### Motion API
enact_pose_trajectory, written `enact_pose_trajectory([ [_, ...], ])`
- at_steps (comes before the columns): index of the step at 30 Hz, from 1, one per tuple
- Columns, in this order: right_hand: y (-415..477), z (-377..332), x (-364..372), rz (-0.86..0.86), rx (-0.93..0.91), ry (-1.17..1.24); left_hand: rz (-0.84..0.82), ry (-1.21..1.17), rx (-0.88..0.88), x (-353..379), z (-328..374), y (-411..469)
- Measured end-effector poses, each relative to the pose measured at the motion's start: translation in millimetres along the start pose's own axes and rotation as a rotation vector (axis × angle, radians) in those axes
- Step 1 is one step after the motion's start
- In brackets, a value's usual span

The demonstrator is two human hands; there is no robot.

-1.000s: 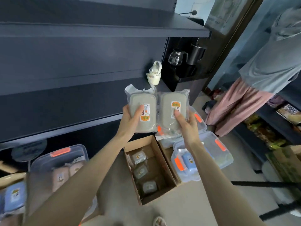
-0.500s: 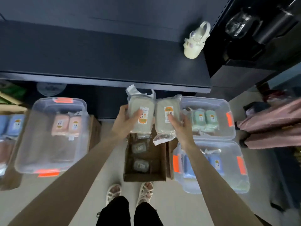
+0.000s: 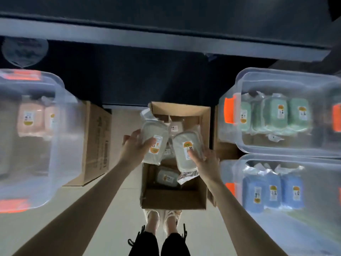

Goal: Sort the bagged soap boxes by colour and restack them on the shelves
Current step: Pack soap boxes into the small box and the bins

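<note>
left hand (image 3: 135,146) grips left grey soap box (image 3: 153,137), right hand (image 3: 206,159) grips right grey soap box (image 3: 184,150). both dropped from shelf (image 3: 166,38) height to just above cardboard box (image 3: 175,199). probably not shelving grey yet.

It is dim in here. The pale floor (image 3: 118,209) takes most of the light, while everything under the shelf (image 3: 166,39) sinks into near-black shadow, and the arms are shaded too. The clear tub on the left (image 3: 57,163) is smeared by motion blur, its orange latches turned to glowing streaks. The tubs on the right (image 3: 239,78) are soft as well. The shelf front bows with the wide lens. The grey soap boxes (image 3: 153,143) in the middle are sharpest, though their labels are unreadable.
</note>
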State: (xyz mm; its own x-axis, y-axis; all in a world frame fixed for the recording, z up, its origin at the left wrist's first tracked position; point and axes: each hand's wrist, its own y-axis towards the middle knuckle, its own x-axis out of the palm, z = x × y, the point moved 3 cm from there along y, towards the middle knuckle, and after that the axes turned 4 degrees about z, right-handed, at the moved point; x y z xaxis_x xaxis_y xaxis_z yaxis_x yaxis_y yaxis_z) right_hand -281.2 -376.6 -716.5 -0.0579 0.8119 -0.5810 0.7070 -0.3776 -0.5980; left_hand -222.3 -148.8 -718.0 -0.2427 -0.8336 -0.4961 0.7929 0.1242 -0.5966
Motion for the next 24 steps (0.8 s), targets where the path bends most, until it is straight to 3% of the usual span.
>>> enact_pose_trajectory([
  [5,51.0,61.7,42.3,-0.032,0.005,0.083,-0.001,0.083,0.106,53.7,-38.3,51.7],
  [11,98.6,120.4,75.4,-0.039,0.175,0.180,-0.003,0.079,0.250,108.5,-47.6,102.6],
  [24,140.4,171.4,124.4,-0.022,0.256,0.268,-0.146,0.286,0.192,182.2,-62.0,212.6],
])
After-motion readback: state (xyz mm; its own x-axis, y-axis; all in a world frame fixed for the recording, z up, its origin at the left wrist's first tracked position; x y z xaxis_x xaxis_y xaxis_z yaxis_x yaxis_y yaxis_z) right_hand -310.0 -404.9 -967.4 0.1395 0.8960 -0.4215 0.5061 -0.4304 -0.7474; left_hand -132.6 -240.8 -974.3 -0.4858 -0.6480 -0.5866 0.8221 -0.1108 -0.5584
